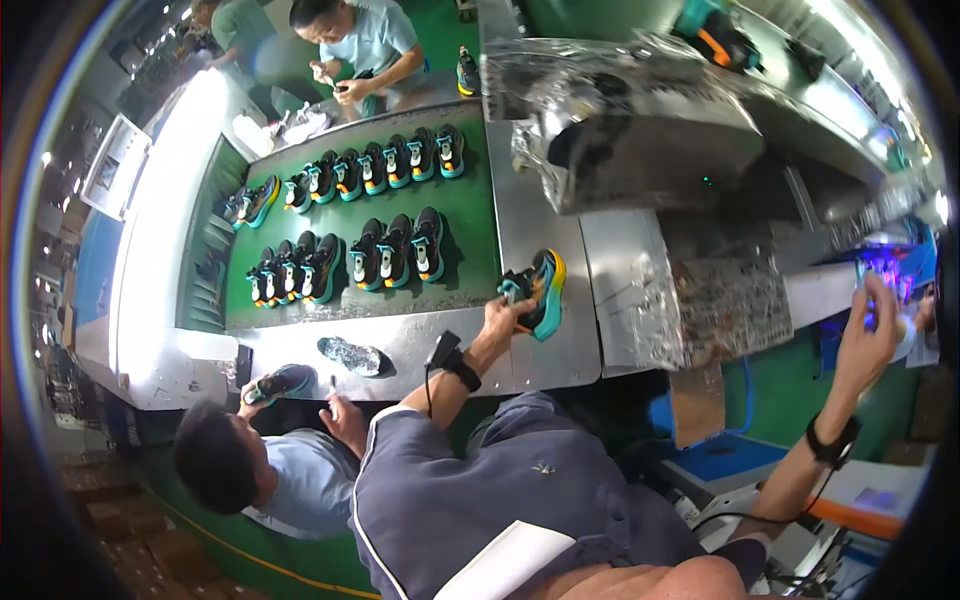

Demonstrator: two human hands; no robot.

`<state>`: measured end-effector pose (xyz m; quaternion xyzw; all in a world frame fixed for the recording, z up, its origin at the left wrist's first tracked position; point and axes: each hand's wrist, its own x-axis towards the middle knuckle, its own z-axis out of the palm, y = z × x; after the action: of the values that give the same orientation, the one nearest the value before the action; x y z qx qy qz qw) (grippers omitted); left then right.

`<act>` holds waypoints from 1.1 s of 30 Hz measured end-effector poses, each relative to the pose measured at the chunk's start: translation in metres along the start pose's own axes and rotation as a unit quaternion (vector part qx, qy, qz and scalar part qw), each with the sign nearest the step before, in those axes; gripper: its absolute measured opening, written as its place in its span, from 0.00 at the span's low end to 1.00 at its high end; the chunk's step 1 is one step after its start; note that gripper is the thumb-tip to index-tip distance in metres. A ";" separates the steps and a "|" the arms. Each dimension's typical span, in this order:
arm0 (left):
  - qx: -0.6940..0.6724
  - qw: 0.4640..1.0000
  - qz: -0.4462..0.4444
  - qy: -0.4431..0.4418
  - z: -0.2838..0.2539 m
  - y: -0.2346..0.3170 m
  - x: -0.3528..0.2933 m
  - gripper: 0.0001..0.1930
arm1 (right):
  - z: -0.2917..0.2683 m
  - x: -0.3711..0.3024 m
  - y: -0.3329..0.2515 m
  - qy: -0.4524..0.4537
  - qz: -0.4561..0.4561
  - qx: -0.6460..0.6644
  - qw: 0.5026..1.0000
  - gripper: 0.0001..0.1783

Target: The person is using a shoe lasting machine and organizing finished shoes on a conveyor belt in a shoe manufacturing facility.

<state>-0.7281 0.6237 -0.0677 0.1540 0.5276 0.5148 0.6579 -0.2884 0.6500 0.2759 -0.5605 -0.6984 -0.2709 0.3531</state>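
The left hand (506,318) is closed on a black running shoe (549,300) with a teal-and-yellow sole, above the metal table (555,358) near the lower right corner of its green surface (310,222), where two rows of similar shoes (397,252) stand. The right hand (874,325) is raised near a violet light (902,268), fingers bent; I cannot tell whether they grip anything.

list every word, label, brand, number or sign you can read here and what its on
No text can be read.
Dark shirt: small yellowish mark, too small to read.
Shoe in the left hand: any lettering too small to read.
Shoes on the green surface: pale patches, too small to read.
White-framed panel at far left: too blurred to read.
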 end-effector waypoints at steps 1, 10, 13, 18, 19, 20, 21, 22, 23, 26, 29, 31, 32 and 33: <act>0.007 0.999 0.004 0.032 -0.007 0.008 0.026 0.20 | 0.026 0.037 -0.003 -0.018 0.002 0.042 0.999 0.11; 0.014 0.984 0.125 0.128 -0.051 0.109 0.258 0.21 | 0.260 0.302 0.005 -0.208 0.148 0.112 0.960 0.31; 0.076 0.968 0.160 0.176 -0.066 0.137 0.330 0.24 | 0.337 0.352 0.038 -0.301 0.196 0.170 0.918 0.33; 0.325 0.872 0.270 0.249 -0.085 0.159 0.411 0.34 | 0.373 0.393 0.061 -0.463 0.281 0.201 0.816 0.26; 0.381 0.842 0.291 0.249 -0.091 0.152 0.420 0.34 | 0.372 0.395 0.062 -0.474 0.290 0.212 0.804 0.27; 0.436 0.806 0.307 0.255 -0.104 0.141 0.425 0.33 | 0.379 0.395 0.062 -0.485 0.293 0.232 0.791 0.27; 0.439 0.801 0.298 0.276 -0.103 0.129 0.425 0.30 | 0.378 0.395 0.067 -0.485 0.299 0.251 0.782 0.28; 0.451 0.781 0.326 0.283 -0.093 0.117 0.418 0.31 | 0.364 0.396 0.073 -0.483 0.308 0.267 0.775 0.29; 0.444 0.765 0.384 0.266 -0.088 0.101 0.404 0.31 | 0.355 0.394 0.077 -0.476 0.310 0.288 0.771 0.29; 0.361 0.814 0.411 0.194 -0.068 0.056 0.335 0.32 | 0.358 0.371 0.081 -0.453 0.311 0.378 0.745 0.33; 0.192 0.937 0.274 0.103 -0.041 -0.009 0.240 0.22 | 0.340 0.360 0.009 -0.358 0.154 0.300 0.871 0.35; 0.291 0.912 0.290 -0.010 -0.008 -0.013 0.164 0.09 | 0.308 0.357 -0.033 -0.254 0.054 0.254 0.932 0.37; 0.052 0.991 0.114 -0.040 0.016 -0.020 0.119 0.09 | 0.280 0.356 -0.056 -0.201 0.012 0.252 0.946 0.39; 0.211 0.955 0.154 -0.139 0.017 -0.047 0.102 0.11 | 0.231 0.350 -0.076 -0.143 -0.015 0.233 0.962 0.41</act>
<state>-0.6985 0.6958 -0.1508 0.4388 0.4976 0.4604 0.5898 -0.4494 1.0192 0.4169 -0.4847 -0.7940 -0.0229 0.3661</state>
